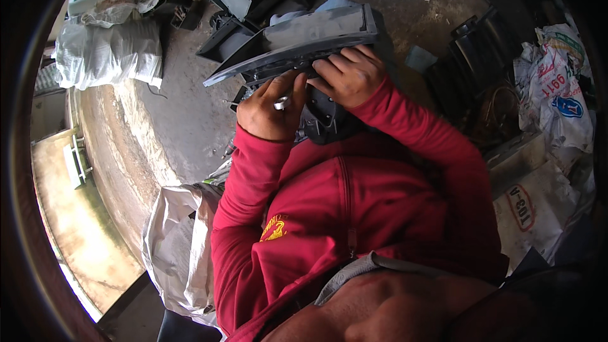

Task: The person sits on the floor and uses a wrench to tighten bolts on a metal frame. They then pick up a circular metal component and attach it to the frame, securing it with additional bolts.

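Blk plastic casing, qty 1: tilted, in front of red jacket. L hand, w/ ring, & R hand both touch near side; can't tell if either grip is clamped. Blk boxes on flr beyond; wht sacks along flr's L & R edges.

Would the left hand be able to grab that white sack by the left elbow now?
Probably not as things stand: the left hand is up at the black plastic housing. Nothing seems to block the white sack, so if freed, that hand might reach it.
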Tool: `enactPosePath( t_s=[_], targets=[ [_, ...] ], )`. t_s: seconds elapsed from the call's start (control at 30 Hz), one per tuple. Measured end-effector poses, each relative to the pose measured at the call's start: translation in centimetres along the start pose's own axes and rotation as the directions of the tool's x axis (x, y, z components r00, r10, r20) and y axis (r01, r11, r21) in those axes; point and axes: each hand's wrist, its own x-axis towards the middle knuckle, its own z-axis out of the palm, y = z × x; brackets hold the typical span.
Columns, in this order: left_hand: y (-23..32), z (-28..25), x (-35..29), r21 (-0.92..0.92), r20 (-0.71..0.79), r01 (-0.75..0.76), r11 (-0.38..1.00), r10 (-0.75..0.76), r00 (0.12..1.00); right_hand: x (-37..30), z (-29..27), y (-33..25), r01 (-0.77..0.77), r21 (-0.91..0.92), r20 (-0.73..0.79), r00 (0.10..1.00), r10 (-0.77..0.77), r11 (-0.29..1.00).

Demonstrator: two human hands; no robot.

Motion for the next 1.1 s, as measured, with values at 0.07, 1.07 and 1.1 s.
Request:
enactPosePath(
  t_s=[0.07, 1.07, 1.1],
  targets=[
    [-0.1, 0.3, -0.2, 0.026, 0.005, 0.003, 1.0, -0.004, 1.0, 0.0, 0.0, -0.1, 0.006, -0.002, 0.017, 1.0, -0.006, 1.0],
    [1.3, 0.6, 0.4, 0.209, 0.128, -0.08, 0.975, 0.053, 0.99, -0.2, 0.0, 0.4, 0.029, 0.023, 0.013, 0.999, -0.03, 0.999],
    [1.4, 0.6, 0.9, 0.237, 0.187, -0.072, 0.969, 0.028, 0.982, -0.3, 0.3, 0.6, 0.023, 0.022, -0.003, 1.0, -0.023, 0.999]
  ],
)
